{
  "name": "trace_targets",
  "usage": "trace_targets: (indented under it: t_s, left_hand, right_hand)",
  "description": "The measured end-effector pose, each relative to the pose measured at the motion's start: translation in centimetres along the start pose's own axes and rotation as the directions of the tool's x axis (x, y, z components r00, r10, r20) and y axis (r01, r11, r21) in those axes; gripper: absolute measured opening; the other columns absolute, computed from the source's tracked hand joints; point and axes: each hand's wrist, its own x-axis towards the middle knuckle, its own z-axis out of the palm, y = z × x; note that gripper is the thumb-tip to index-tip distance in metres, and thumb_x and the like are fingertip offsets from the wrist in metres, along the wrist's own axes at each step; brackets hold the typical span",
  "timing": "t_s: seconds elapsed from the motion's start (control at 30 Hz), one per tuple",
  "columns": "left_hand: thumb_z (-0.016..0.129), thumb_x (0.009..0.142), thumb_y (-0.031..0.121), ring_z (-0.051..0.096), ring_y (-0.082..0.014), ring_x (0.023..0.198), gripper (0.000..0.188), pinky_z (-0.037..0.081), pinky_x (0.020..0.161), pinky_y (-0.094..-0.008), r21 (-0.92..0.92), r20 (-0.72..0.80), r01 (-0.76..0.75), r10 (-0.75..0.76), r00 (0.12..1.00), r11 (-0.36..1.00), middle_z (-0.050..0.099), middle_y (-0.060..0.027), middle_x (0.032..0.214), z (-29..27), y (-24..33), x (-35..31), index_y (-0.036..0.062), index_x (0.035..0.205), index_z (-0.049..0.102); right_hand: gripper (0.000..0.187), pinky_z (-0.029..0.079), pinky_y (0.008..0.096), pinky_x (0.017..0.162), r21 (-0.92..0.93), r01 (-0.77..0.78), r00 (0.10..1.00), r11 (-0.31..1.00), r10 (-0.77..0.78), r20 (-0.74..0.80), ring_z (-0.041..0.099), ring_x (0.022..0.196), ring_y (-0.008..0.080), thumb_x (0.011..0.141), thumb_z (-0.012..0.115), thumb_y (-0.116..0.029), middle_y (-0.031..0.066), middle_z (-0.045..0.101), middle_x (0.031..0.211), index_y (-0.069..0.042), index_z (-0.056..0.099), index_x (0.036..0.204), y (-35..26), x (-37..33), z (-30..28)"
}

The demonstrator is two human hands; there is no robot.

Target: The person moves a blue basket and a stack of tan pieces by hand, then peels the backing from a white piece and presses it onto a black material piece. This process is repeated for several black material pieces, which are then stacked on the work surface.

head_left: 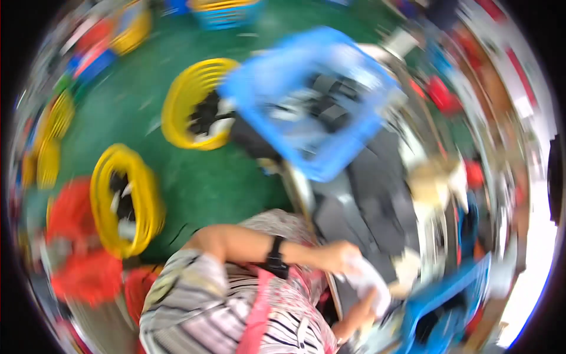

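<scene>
Workshop, green floor [194,192], yellow baskets [172,112], blue crate [323,168] of dark pieces [331,112]

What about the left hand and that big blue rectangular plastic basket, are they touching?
Apart: the head view shows flat dark grey pieces between the left hand and the basket.

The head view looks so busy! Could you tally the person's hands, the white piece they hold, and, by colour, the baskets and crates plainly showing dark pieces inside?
Hands: 2 (left hand, right hand)
White piece: 1
Yellow baskets: 2
Blue crate: 1
Total: 6
Uncounted: lower-right blue basket, contents too blurred.
</scene>
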Motion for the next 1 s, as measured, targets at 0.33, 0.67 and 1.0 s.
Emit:
trace_targets:
  t_s: [0.33, 0.67, 1.0]
  left_hand:
    - [0.072, 0.080, 0.019, 0.053, -0.0071, 0.062, 0.027, 0.044, 0.055, -0.0306, 0.506, -0.070, 0.177, -0.165, 0.984, 0.844, 0.059, -0.0110, 0.062, -2.4, 1.9, 3.4, -0.0033, 0.076, 0.058]
    - [0.071, 0.077, 0.017, 0.059, -0.0300, 0.055, 0.030, 0.043, 0.052, -0.0367, 0.547, -0.118, 0.237, -0.206, 0.971, 0.803, 0.055, -0.0207, 0.061, -3.4, 1.1, 1.5, -0.0040, 0.068, 0.052]
    - [0.073, 0.074, 0.014, 0.061, -0.0309, 0.069, 0.024, 0.049, 0.058, -0.0411, 0.987, -0.039, 0.079, -0.263, 0.964, 0.140, 0.057, -0.0108, 0.075, -3.4, 3.7, 3.4, 0.0006, 0.081, 0.055]
  right_hand:
    - [0.018, 0.047, 0.0317, 0.057, 0.266, -0.233, 0.969, 0.935, 0.247, -0.019, 0.062, 0.061, 0.0186, 0.078, 0.074, -0.012, 0.0137, 0.064, 0.068, 0.002, 0.064, 0.081, -6.5, 6.7, 3.2]
    - [0.021, 0.047, 0.0320, 0.057, 0.138, -0.080, 0.997, 0.987, 0.079, 0.007, 0.063, 0.061, 0.0261, 0.075, 0.076, -0.014, 0.0141, 0.063, 0.071, 0.003, 0.065, 0.081, -5.1, 5.3, 6.0]
    - [0.027, 0.047, 0.0396, 0.056, -0.263, -0.104, 0.994, 0.959, 0.092, -0.056, 0.059, 0.066, 0.0327, 0.075, 0.076, -0.021, 0.0123, 0.058, 0.078, -0.003, 0.057, 0.081, -5.4, 5.6, 5.7]
